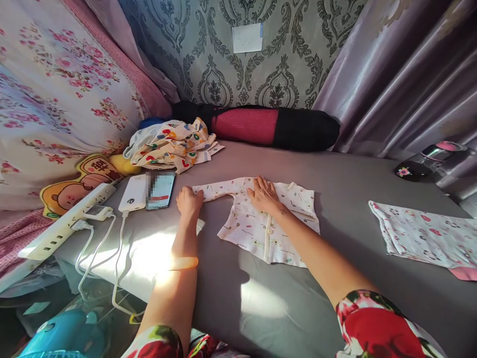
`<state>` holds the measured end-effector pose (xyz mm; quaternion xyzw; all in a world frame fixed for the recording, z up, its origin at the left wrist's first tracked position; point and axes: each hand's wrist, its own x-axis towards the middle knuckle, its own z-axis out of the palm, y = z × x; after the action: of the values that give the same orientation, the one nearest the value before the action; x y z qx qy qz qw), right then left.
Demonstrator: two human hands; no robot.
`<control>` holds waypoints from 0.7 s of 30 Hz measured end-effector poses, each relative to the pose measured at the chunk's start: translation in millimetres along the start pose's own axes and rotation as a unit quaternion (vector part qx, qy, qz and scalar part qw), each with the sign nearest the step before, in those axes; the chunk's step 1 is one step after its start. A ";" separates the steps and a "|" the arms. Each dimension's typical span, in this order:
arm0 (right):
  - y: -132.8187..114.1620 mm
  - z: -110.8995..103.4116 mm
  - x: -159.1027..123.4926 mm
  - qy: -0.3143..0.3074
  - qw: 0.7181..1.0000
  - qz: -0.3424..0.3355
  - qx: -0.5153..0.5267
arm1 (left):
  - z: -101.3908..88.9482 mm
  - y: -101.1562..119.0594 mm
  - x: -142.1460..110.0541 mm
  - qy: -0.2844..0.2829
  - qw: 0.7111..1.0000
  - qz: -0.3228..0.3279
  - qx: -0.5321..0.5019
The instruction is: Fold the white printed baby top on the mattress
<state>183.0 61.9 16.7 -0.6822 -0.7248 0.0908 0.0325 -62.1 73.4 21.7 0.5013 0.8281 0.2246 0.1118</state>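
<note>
A small white baby shirt (246, 228) with tiny printed motifs and a buttoned front lies spread on the grey sheet. Its left sleeve stretches out flat, and my left hand (189, 200) pinches the cuff end between closed fingers. My right hand (264, 195) rests flat near the shirt's collar, fingers extended, pressing on the cloth. The shirt's right sleeve appears folded inward, and my right forearm hides part of that side.
Left of the shirt are a phone (161, 191), a white power bank (133, 193) and a power strip (67, 223) with cables. Crumpled printed clothing (175, 144) lies behind. Folded printed clothing (425, 233) lies at right, near a dark-based bottle (421, 161). A black-and-red roll (246, 127) lines the wall.
</note>
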 end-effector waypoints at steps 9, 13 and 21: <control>-16.1 -8.9 0.3 0.089 0.990 -0.077 0.079 | 5.0 -3.1 18.1 -0.014 0.997 0.016 -0.078; -16.8 -6.8 2.9 0.055 0.990 -0.059 0.117 | -5.0 15.6 27.8 0.003 0.989 0.032 -0.146; -20.9 -8.1 1.4 0.021 0.995 -0.027 0.098 | -16.9 55.4 56.8 0.055 0.963 0.114 -0.239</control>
<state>163.8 62.8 28.2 -0.6578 -0.7296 0.1458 0.1170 -52.6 141.1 65.6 0.5381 0.6923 0.4545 0.1566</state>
